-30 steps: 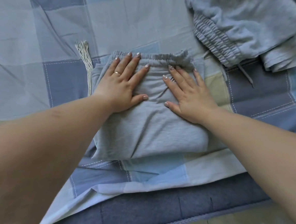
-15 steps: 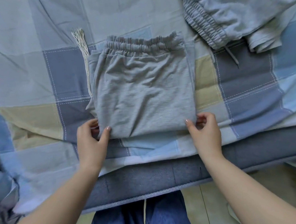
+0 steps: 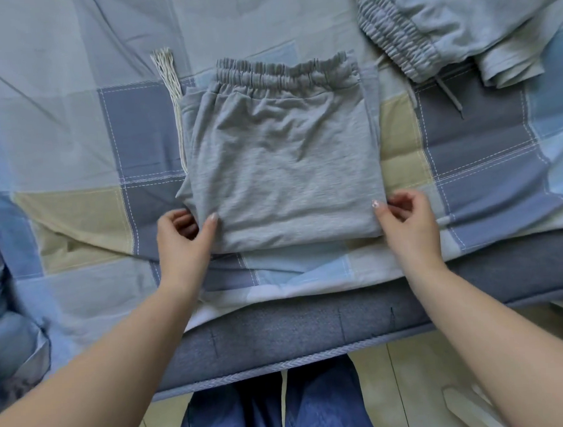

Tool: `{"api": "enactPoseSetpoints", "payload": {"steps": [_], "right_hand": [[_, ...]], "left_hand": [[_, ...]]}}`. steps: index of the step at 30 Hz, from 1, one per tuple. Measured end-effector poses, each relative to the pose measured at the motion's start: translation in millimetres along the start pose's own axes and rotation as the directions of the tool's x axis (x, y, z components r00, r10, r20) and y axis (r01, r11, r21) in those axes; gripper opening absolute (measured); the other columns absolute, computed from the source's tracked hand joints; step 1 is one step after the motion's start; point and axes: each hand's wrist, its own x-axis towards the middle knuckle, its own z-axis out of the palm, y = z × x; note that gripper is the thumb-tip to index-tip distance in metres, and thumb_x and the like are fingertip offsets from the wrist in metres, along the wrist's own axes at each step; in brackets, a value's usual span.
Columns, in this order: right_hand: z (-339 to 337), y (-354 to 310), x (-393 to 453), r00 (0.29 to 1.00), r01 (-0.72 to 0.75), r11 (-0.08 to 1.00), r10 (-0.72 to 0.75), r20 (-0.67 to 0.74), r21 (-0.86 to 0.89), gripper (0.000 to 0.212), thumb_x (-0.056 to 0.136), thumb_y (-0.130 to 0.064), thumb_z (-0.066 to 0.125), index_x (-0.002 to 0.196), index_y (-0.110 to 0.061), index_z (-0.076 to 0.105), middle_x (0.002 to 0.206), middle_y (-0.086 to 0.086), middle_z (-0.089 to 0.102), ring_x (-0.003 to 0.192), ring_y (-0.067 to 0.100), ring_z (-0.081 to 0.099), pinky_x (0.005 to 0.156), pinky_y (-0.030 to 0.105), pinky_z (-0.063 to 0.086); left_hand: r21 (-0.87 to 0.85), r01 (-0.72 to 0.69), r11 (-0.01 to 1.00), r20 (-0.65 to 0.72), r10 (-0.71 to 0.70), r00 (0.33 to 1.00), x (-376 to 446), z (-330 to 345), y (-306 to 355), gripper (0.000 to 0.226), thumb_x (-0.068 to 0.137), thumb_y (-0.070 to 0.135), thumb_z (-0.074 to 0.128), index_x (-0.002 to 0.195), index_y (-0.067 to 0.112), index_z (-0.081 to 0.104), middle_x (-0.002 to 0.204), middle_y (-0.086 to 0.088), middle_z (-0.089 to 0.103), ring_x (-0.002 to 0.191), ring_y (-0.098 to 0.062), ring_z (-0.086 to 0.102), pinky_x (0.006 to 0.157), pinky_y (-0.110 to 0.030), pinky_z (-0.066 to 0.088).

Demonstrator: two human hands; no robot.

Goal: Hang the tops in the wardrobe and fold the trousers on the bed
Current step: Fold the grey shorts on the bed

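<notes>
A pair of grey trousers (image 3: 280, 161) lies folded into a square on the checked bed cover (image 3: 74, 152), its elastic waistband at the far side. My left hand (image 3: 183, 241) pinches the near left corner of the fold, thumb on top and fingers tucked underneath. At the near right corner my right hand (image 3: 404, 223) pinches the fabric the same way. Another grey garment (image 3: 453, 24) with a ribbed elastic band and a drawstring lies crumpled at the far right of the bed.
A white tasselled fringe (image 3: 168, 72) lies by the trousers' left side. The dark blue mattress edge (image 3: 312, 329) runs across in front of me, with my blue trouser legs (image 3: 277, 409) and pale floor below. Bunched blue bedding (image 3: 5, 325) sits at the left.
Both hands left the top of the folded trousers, where they pressed flat, and drew back to pinch its near corners. My view pulled back from the bed.
</notes>
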Motion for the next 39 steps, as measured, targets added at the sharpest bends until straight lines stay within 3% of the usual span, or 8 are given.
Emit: {"api": "enactPoseSetpoints", "payload": {"steps": [4,9,11,15,18,23,29,39], "right_hand": [[12,-34,34,0.989,0.09,0.993,-0.079,0.123,-0.079,0.064,0.086,-0.038,0.065,0.141,-0.03,0.033,0.125,-0.008,0.053,0.115,0.013,0.053,0.09,0.022,0.042],[23,-65,64,0.902,0.349,0.884,-0.228,0.366,-0.312,0.083,0.086,-0.038,0.064,0.148,-0.044,0.01,0.151,0.004,0.031,0.135,0.021,0.035,0.104,0.025,0.026],[24,-69,68,0.876,0.394,0.854,-0.236,0.422,-0.34,0.084,0.087,-0.033,0.064,0.148,-0.047,0.008,0.152,0.005,0.029,0.137,0.022,0.034,0.105,0.027,0.026],[20,-71,57,0.837,0.455,0.841,-0.293,0.462,-0.292,0.081,0.091,-0.017,0.061,0.15,-0.038,0.011,0.157,-0.001,0.024,0.142,0.016,0.026,0.11,0.024,0.021],[12,-74,35,0.833,0.437,0.848,-0.256,0.491,-0.3,0.065,0.092,-0.013,0.058,0.147,-0.033,0.03,0.148,0.003,0.039,0.137,0.017,0.036,0.111,0.024,0.026],[-22,-76,-33,0.881,0.347,0.881,-0.19,0.432,-0.32,0.05,0.093,-0.016,0.059,0.14,-0.024,0.046,0.139,0.001,0.046,0.129,0.017,0.042,0.088,0.005,0.023],[-84,-94,-155,0.934,0.264,0.93,-0.181,0.308,-0.254,0.051,0.092,-0.021,0.06,0.141,-0.028,0.044,0.142,-0.002,0.043,0.131,0.011,0.038,0.096,0.009,0.022],[-213,-111,-425,0.992,0.102,0.993,-0.107,-0.073,-0.064,0.053,0.091,-0.013,0.062,0.14,-0.022,0.045,0.124,-0.01,0.041,0.118,0.001,0.035,0.078,-0.013,0.019]], "left_hand": [[-0.037,-0.027,0.999,0.043,0.028,0.999,27,3,23,0.079,0.083,0.042,0.069,0.145,0.024,0.025,0.116,0.01,0.048,0.1,-0.004,0.055,0.086,-0.018,0.04],[0.139,-0.317,0.938,0.238,0.279,0.93,57,5,50,0.093,0.085,0.043,0.066,0.149,0.043,-0.001,0.148,0.015,0.034,0.129,-0.003,0.038,0.104,-0.025,0.031],[0.198,-0.424,0.884,0.33,0.347,0.878,63,6,60,0.089,0.087,0.038,0.066,0.149,0.045,0.003,0.149,0.017,0.028,0.127,0.002,0.029,0.105,-0.024,0.026],[0.304,-0.516,0.801,0.397,0.386,0.833,57,8,71,0.062,0.091,0.018,0.062,0.144,0.036,0.037,0.14,-0.001,0.049,0.128,-0.014,0.042,0.101,-0.02,0.028],[0.324,-0.507,0.799,0.401,0.369,0.838,40,-1,76,0.039,0.092,0.014,0.06,0.129,0.024,0.06,0.127,-0.007,0.058,0.121,-0.023,0.051,0.099,-0.02,0.033],[0.316,-0.492,0.812,0.441,0.333,0.833,-4,-35,88,0.037,0.091,0.023,0.062,0.128,0.023,0.061,0.123,0.002,0.059,0.116,-0.014,0.051,0.092,-0.015,0.031],[0.183,-0.443,0.878,0.524,0.294,0.799,-82,-97,112,0.036,0.088,0.028,0.066,0.124,0.034,0.062,0.119,0.019,0.053,0.117,-0.007,0.051,0.106,-0.032,0.04],[-0.018,-0.635,0.772,0.781,0.407,0.473,-273,-192,186,0.034,0.086,0.031,0.066,0.116,0.047,0.061,0.106,0.039,0.049,0.107,0.007,0.051,0.096,-0.02,0.04]]}}
